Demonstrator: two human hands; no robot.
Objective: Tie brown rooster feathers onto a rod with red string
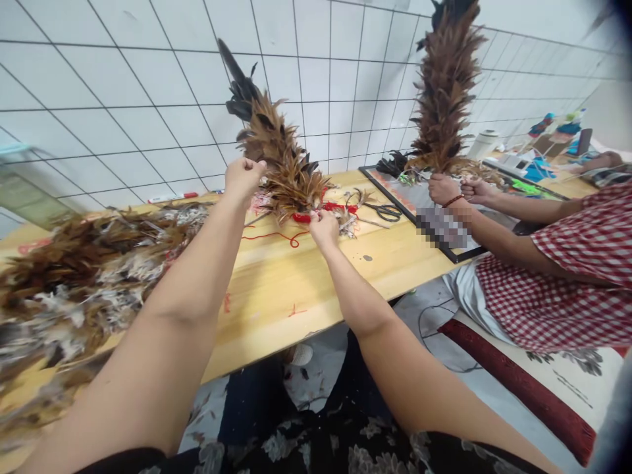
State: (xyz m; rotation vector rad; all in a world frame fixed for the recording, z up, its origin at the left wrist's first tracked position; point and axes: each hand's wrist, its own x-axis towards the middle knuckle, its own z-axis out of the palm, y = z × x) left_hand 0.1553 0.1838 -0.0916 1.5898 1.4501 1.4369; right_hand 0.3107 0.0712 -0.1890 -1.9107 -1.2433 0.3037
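Note:
A brown and black feather duster [276, 155] leans over the wooden table [296, 283], its base wound with red string [323, 210]. My left hand [243, 178] is closed against the feathers on the duster's left side. At the duster's base, my right hand [323, 227] pinches the red string. A loose red strand [276, 236] trails on the table between my arms.
A big heap of loose brown and white feathers [79, 276] covers the table's left part. Scissors [388, 212] lie right of the duster. A person in a red checked shirt [557, 276] on the right holds another upright feather duster [444, 85]. The tiled wall [148, 85] is behind.

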